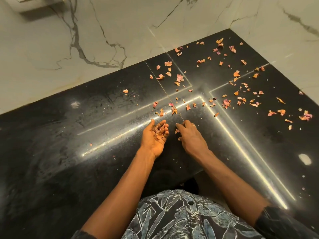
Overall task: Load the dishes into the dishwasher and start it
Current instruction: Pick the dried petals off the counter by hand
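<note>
Lots of dry pink and orange flakes [180,77], which look like onion skins, lie all over the black stone counter [51,135], mostly toward the corner by the white marble wall [103,31]. The person's left hand [156,135] is turned palm up and cupped, with its fingers bent a little over a small pile of flakes. The right hand [191,135] is palm down just beside it. Its fingertips are on the counter around one more flake, but I cannot tell if they have hold of it. No dishes and no dishwasher can be seen from here, so that job looks not yet begun. I think the flakes are very light, thin and crumbly, and a puff of air would move them. Pinching each one softly by its edge, or sweeping them into the cupped palm, should work best, as a hard squeeze may break them into bits.
</note>
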A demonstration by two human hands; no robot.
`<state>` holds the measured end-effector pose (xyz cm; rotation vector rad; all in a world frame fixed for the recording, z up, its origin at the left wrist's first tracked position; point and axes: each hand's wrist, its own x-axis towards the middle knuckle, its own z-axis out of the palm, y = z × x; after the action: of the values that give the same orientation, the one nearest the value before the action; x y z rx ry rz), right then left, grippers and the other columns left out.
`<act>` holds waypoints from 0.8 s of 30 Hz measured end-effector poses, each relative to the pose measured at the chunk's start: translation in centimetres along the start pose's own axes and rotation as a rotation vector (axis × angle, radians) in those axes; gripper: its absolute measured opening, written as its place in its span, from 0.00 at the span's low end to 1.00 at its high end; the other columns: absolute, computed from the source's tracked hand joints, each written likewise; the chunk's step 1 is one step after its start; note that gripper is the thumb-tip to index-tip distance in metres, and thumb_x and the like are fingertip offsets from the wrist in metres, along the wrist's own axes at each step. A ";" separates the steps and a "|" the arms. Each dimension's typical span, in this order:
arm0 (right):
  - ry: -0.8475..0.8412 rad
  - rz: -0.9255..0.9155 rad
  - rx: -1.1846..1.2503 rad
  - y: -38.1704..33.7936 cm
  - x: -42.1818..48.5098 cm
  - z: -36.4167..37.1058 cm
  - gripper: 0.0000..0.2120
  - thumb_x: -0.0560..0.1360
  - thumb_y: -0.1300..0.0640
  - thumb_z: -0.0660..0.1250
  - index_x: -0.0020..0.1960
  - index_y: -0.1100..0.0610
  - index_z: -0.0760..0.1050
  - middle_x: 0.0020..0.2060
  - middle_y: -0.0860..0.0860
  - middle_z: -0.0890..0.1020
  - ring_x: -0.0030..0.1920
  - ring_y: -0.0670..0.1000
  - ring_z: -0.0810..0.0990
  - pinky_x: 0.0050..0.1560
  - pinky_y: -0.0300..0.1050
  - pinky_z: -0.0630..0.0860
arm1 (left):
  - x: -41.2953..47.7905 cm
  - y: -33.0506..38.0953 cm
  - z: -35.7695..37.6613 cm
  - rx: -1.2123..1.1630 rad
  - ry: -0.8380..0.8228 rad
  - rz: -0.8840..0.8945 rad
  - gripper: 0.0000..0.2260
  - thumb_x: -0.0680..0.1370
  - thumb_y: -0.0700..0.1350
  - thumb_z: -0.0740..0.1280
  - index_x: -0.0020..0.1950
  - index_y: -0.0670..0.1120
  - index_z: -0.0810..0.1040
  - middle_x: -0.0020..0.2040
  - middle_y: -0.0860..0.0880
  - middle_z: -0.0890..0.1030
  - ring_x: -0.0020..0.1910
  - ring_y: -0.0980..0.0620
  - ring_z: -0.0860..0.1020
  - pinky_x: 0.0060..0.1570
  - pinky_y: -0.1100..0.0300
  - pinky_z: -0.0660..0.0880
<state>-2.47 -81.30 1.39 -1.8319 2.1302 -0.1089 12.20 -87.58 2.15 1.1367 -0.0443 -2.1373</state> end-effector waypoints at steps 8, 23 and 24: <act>0.038 -0.181 -0.076 -1.3 -0.5 0.5 0.06 0.81 0.59 0.64 0.52 0.57 0.79 0.48 0.54 0.76 0.47 0.55 0.75 0.45 0.51 0.77 | 0.0 0.1 -0.4 -0.018 0.010 0.018 0.20 0.84 0.52 0.58 0.56 0.36 0.79 0.40 0.42 0.82 0.35 0.51 0.80 0.32 0.63 0.79; 0.137 -0.142 0.435 -5.1 -1.8 -5.1 0.10 0.75 0.63 0.70 0.52 0.52 0.85 0.44 0.48 0.84 0.42 0.45 0.80 0.44 0.38 0.77 | 1.2 -1.4 0.0 -0.063 -0.007 -0.072 0.16 0.85 0.47 0.59 0.52 0.36 0.80 0.42 0.42 0.84 0.45 0.48 0.81 0.55 0.59 0.76; 0.140 -0.183 0.404 -5.4 -1.9 -5.1 0.10 0.75 0.62 0.69 0.52 0.52 0.84 0.45 0.50 0.84 0.44 0.49 0.81 0.45 0.46 0.79 | 1.2 -1.6 0.1 -0.064 -0.027 -0.089 0.15 0.85 0.47 0.59 0.52 0.37 0.80 0.44 0.42 0.84 0.46 0.48 0.82 0.59 0.58 0.76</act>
<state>1.40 -81.16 8.05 -1.8067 1.8472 -0.6766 10.78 -87.14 0.80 1.0908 0.0631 -2.2166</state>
